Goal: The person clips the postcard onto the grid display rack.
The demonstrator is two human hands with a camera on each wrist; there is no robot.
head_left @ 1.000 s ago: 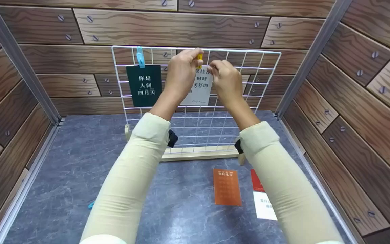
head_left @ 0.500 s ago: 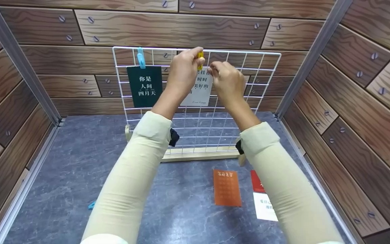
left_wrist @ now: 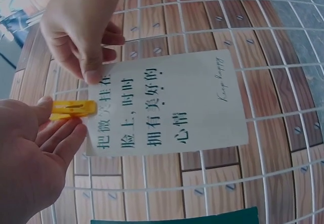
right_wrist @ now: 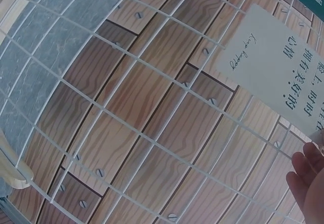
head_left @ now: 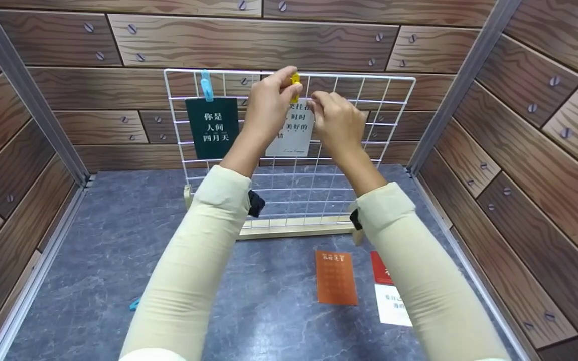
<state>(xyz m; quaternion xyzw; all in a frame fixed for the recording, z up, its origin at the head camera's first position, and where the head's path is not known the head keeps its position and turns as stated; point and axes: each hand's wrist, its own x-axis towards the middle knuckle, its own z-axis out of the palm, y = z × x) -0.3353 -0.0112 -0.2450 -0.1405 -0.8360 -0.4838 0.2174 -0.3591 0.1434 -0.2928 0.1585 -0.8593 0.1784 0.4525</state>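
Observation:
A white card with dark printed characters lies against the white wire grid rack. At the card's top edge sits a yellow clothespin, pinched between the thumb and fingers of my left hand. My right hand pinches the card's top right corner; in the left wrist view its thumb lies on the printed face. Left of these, a dark green card hangs from the grid by a light blue clothespin. In the right wrist view only some fingers of the right hand show.
The rack stands on a pale wooden base. In front of it, an orange card lies on the grey marbled surface. Red and white cards are partly under the right sleeve. A blue clothespin shows beside the left sleeve.
My left thumb and index finger have spread slightly on the yellow clothespin, and more of it shows. The right hand keeps its place at the card's corner.

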